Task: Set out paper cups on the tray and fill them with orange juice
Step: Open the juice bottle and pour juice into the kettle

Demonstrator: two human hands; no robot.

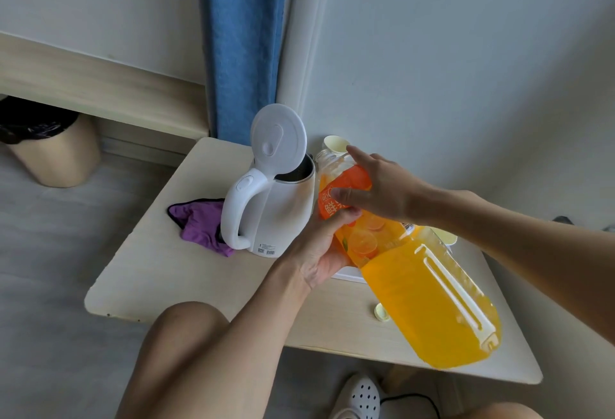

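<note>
Nearest the lens, a bare knee (pixel 186 335) and a white perforated shoe (pixel 361 397) show below the near edge of the pale wooden table (pixel 166 269). Above the table's near right part, a large clear juice bottle (pixel 416 285) is held tilted, with its base toward the viewer and its uncapped neck pointing to the far edge. The orange juice lies in the base half, while the neck end looks clear. The left hand (pixel 319 249) grips the bottle from below at the orange label, fingers curled round it. The right hand (pixel 376 185) clasps it from above, thumb across the label and forefinger stretched along the neck. The bottle mouth is just beside the rim of a paper cup (pixel 334 145) near the far edge; whether they touch cannot be told. A second cup (pixel 444 237) shows partly behind the bottle, toward the right edge. A white tray (pixel 347 274) is visible only as a sliver under the left hand, so whether the cups stand on it cannot be told. The pale bottle cap (pixel 382 312) lies on the table beside the bottle's base half. Left of the bottle stands a white kettle (pixel 276 205) with its lid open, and a purple cloth (pixel 199 222) lies beside the kettle's handle. A blue curtain (pixel 244 35) hangs behind the far edge, and a lined waste bin (pixel 50 149) stands on the floor at left.
</note>
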